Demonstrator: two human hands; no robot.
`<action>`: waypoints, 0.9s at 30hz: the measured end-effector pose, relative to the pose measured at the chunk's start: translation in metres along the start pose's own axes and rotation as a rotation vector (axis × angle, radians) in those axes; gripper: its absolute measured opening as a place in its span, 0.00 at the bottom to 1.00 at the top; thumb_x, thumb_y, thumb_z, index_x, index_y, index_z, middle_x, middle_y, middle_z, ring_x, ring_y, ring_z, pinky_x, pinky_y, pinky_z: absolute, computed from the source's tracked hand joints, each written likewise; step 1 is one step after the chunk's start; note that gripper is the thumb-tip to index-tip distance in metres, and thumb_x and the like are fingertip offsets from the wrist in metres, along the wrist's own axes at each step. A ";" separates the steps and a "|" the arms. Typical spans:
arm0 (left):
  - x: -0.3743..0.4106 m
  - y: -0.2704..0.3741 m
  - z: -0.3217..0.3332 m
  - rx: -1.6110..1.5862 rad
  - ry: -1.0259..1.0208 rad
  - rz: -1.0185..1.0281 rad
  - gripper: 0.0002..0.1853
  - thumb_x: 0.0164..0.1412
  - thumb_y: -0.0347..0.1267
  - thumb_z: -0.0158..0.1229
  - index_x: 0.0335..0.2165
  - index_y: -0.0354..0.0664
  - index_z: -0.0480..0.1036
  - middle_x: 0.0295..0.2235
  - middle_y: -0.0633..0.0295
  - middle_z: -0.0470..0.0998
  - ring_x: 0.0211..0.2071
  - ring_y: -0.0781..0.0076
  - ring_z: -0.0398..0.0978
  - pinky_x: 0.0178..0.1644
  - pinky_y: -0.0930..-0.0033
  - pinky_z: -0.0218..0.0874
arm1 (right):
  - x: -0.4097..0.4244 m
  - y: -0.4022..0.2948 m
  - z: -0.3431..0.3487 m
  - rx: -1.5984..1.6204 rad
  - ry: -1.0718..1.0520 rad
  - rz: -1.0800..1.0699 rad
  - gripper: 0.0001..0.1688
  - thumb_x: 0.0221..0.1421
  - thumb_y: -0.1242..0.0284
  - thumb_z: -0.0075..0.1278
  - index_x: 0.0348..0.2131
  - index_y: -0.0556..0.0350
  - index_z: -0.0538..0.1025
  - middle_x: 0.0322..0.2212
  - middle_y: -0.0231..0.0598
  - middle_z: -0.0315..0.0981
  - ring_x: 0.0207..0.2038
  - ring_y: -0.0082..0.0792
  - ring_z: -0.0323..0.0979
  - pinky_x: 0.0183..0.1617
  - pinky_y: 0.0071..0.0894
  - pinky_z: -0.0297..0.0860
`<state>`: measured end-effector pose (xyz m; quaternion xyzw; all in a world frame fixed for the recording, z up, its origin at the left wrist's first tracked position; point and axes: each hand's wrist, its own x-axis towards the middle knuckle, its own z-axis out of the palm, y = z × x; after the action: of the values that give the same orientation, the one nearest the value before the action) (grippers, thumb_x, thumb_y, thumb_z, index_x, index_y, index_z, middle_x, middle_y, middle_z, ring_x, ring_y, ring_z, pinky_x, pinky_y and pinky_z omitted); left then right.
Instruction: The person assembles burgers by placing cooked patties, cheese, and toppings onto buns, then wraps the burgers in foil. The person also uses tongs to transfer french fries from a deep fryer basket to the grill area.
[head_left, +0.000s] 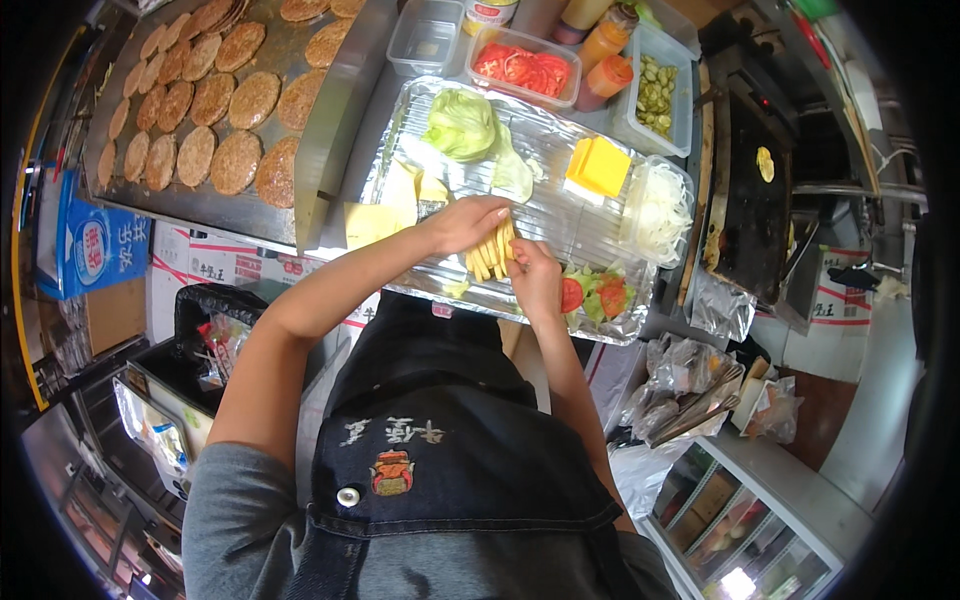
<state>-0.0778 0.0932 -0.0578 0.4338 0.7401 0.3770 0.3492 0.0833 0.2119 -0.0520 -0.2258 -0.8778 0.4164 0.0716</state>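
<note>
A bundle of french fries (491, 253) is gathered between my two hands over the foil-lined tray. My left hand (474, 223) curves over its upper left side. From the right, my right hand (534, 271) pinches its edge with curled fingers. What lies under the bundle is hidden. Close to my right hand are a tomato slice (571, 295) and lettuce leaves (598, 307) with a reddish topping. Yellow wrapping paper (379, 223) rests left of my left hand. Beyond both hands sit a lettuce head (459, 126) and a stack of cheese slices (600, 166).
A griddle (281, 219) with many browned patties stands at left behind a metal guard (330, 127). Tubs hold sliced onion (657, 210), tomato slices (523, 69) and pickle slices (655, 97). Sauce bottles (606, 81) stand between them. A dark hot plate (754, 202) is at right.
</note>
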 end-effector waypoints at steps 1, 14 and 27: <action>0.002 0.000 -0.002 0.015 -0.026 0.002 0.27 0.67 0.45 0.33 0.52 0.36 0.64 0.49 0.44 0.69 0.50 0.46 0.66 0.56 0.58 0.56 | 0.000 -0.001 -0.002 -0.001 -0.004 -0.008 0.15 0.43 0.82 0.54 0.36 0.57 0.74 0.31 0.44 0.72 0.30 0.41 0.75 0.33 0.35 0.70; 0.010 -0.004 -0.006 0.047 -0.113 -0.063 0.32 0.66 0.51 0.28 0.53 0.39 0.64 0.50 0.47 0.69 0.51 0.49 0.65 0.57 0.60 0.54 | -0.003 0.009 -0.008 0.032 -0.064 -0.039 0.16 0.44 0.83 0.52 0.37 0.56 0.74 0.34 0.44 0.70 0.32 0.45 0.72 0.36 0.36 0.69; -0.017 -0.002 -0.015 -0.321 0.286 -0.062 0.34 0.66 0.53 0.30 0.55 0.36 0.60 0.53 0.46 0.65 0.56 0.58 0.62 0.59 0.64 0.49 | 0.005 0.004 -0.001 0.069 -0.064 -0.037 0.15 0.46 0.81 0.52 0.38 0.57 0.74 0.34 0.44 0.70 0.36 0.46 0.71 0.38 0.36 0.67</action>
<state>-0.0849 0.0732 -0.0490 0.2919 0.7255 0.5369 0.3166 0.0806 0.2171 -0.0541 -0.1936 -0.8687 0.4522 0.0590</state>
